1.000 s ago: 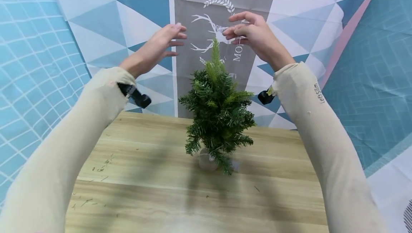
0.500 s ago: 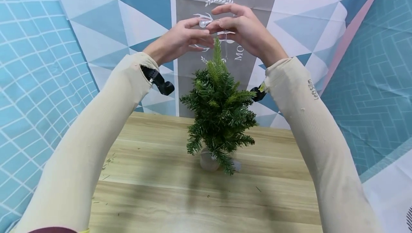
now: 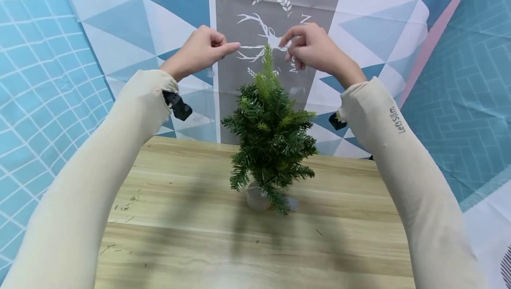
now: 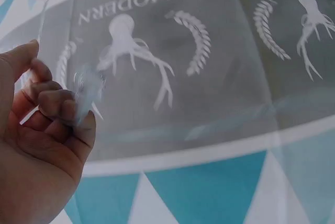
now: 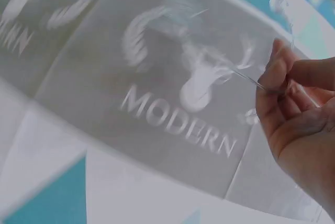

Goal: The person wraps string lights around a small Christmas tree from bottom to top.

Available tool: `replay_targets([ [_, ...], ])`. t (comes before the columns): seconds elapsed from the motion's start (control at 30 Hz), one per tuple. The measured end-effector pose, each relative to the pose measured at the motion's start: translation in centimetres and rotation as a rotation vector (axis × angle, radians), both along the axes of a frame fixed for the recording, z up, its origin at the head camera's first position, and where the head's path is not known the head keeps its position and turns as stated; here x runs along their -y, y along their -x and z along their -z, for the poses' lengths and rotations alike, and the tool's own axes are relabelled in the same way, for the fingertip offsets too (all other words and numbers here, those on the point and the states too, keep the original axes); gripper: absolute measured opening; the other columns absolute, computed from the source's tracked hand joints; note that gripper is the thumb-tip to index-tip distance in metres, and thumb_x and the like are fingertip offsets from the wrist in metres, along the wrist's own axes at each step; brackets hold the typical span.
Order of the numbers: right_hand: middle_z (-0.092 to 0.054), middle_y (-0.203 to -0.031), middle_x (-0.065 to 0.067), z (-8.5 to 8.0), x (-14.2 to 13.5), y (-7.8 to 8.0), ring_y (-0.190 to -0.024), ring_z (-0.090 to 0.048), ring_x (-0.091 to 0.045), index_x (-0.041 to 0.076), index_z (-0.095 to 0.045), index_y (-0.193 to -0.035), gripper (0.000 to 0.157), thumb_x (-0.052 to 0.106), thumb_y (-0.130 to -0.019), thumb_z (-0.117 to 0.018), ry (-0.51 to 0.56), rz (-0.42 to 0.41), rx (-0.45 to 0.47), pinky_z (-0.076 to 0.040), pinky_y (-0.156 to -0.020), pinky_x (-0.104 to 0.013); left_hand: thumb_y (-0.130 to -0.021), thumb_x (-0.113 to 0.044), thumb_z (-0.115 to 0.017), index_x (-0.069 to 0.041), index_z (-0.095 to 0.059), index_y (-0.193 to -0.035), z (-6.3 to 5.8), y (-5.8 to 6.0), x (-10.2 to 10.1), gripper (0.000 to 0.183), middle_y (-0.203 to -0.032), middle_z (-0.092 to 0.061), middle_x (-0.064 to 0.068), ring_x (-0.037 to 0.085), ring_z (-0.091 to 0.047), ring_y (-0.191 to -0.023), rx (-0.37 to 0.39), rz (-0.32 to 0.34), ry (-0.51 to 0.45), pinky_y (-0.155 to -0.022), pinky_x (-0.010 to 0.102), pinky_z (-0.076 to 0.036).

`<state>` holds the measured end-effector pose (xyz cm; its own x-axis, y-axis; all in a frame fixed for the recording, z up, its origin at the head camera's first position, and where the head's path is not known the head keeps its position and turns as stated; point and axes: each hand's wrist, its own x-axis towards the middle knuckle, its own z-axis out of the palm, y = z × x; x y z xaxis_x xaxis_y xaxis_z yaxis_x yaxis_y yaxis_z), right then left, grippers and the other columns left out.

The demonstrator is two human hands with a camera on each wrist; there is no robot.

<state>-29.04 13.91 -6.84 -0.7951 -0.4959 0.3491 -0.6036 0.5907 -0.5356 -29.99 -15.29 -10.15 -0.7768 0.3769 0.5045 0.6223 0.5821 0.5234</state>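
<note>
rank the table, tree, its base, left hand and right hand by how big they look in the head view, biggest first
1. Table
2. Tree
3. Left hand and right hand: too alike to rank
4. Base, partly hidden by branches

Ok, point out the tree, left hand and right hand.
Tree (image 3: 272, 136): head view, middle of its branches.
Left hand (image 3: 198, 53): head view, between wrist and knuckles.
Right hand (image 3: 319, 51): head view, between wrist and knuckles.

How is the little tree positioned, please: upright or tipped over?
Upright: the little tree rests with its base on the table and its light-green tip pointing up.
</note>
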Motion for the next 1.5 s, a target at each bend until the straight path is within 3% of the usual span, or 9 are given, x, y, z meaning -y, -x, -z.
replay_targets([
  [0.13,-0.069,-0.089,-0.009,1.1,-1.1,0.2,-0.058,-0.061,-0.021,0.002,-0.063,-0.125,0.037,-0.003,-0.095,-0.042,-0.232,0.073,-0.028,-0.053,-0.055,-0.027,-0.096,-0.049,-0.061,0.003,-0.048,-0.069,0.8,0.0,1.9,0.059,-0.055,-0.033,-0.002,0.017,-0.031,-0.053,0.042,-0.032,-0.015,-0.07,0.032,-0.035],
  [0.33,-0.065,-0.089,-0.013,3.0,-3.1,-0.2,-0.073,-0.057,-0.025,0.002,-0.066,-0.113,0.04,-0.006,-0.091,-0.034,-0.395,0.087,0.017,-0.046,-0.062,-0.031,-0.097,-0.048,-0.06,0.0,-0.047,-0.073,1.9,-0.3,3.3,0.055,-0.057,-0.037,-0.001,0.017,-0.037,-0.051,0.084,-0.042,-0.06,-0.062,0.033,-0.036],
  [0.5,-0.066,-0.087,-0.012,4.8,-4.8,-0.5,-0.073,-0.055,-0.025,0.004,-0.066,-0.109,0.037,-0.004,-0.094,-0.034,-0.43,0.114,0.02,-0.042,-0.065,-0.035,-0.097,-0.049,-0.06,-0.003,-0.053,-0.075,2.7,-0.8,3.8,0.051,-0.058,-0.039,0.0,0.016,-0.038,-0.049,0.065,-0.06,-0.005,-0.058,0.033,-0.035],
  [0.67,-0.07,-0.088,-0.009,6.4,-6.8,-0.9,-0.076,-0.063,-0.021,0.004,-0.07,-0.109,0.025,0.005,-0.098,-0.047,-0.346,0.117,-0.006,-0.05,-0.064,-0.031,-0.097,-0.049,-0.059,-0.004,-0.057,-0.082,3.5,-1.4,4.0,0.047,-0.061,-0.043,0.002,0.018,-0.04,-0.053,0.088,-0.036,-0.014,-0.055,0.033,-0.035],
  [0.8,-0.07,-0.084,-0.007,7.5,-8.9,-1.0,-0.073,-0.064,-0.02,0.005,-0.072,-0.105,0.018,0.018,-0.1,-0.061,-0.183,0.123,-0.004,-0.052,-0.062,-0.028,-0.098,-0.044,-0.06,-0.004,-0.056,-0.086,4.1,-1.8,5.0,0.042,-0.06,-0.043,0.002,0.02,-0.039,-0.053,0.102,-0.014,-0.061,-0.053,0.034,-0.034],
  [1.0,-0.07,-0.081,-0.012,9.6,-10.5,-1.2,-0.073,-0.064,-0.02,0.001,-0.071,-0.104,0.019,0.018,-0.097,-0.066,0.146,0.029,0.154,-0.057,-0.07,-0.029,-0.1,-0.038,-0.059,-0.004,-0.057,-0.088,4.9,-2.2,6.6,0.035,-0.057,-0.041,0.004,0.023,-0.04,-0.054,0.08,-0.034,-0.066,-0.057,0.035,-0.035],
  [1.13,-0.07,-0.086,-0.016,11.3,-10.3,-1.3,-0.076,-0.066,-0.021,0.001,-0.07,-0.108,0.019,0.017,-0.098,-0.064,0.234,-0.03,0.262,-0.058,-0.075,-0.032,-0.1,-0.04,-0.059,-0.005,-0.058,-0.089,5.0,-2.6,7.0,0.037,-0.059,-0.043,0.007,0.025,-0.042,-0.055,0.069,-0.073,-0.042,-0.058,0.036,-0.037],
  [1.23,-0.071,-0.086,-0.01,12.3,-10.0,-1.2,-0.075,-0.066,-0.021,0.002,-0.07,-0.111,0.019,0.016,-0.099,-0.063,0.295,-0.068,0.323,-0.058,-0.076,-0.032,-0.1,-0.041,-0.059,-0.006,-0.059,-0.088,5.4,-3.0,7.3,0.038,-0.058,-0.044,0.008,0.024,-0.041,-0.053,0.055,-0.099,-0.03,-0.057,0.035,-0.036],
  [1.5,-0.071,-0.088,-0.008,12.6,-10.1,-1.8,-0.079,-0.067,-0.019,0.002,-0.065,-0.12,0.023,0.013,-0.101,-0.059,0.392,-0.177,0.461,-0.057,-0.076,-0.033,-0.1,-0.032,-0.06,-0.004,-0.06,-0.087,6.9,-5.2,8.0,0.031,-0.057,-0.043,0.006,0.022,-0.039,-0.053,0.064,-0.1,-0.125,-0.051,0.034,-0.033],
])
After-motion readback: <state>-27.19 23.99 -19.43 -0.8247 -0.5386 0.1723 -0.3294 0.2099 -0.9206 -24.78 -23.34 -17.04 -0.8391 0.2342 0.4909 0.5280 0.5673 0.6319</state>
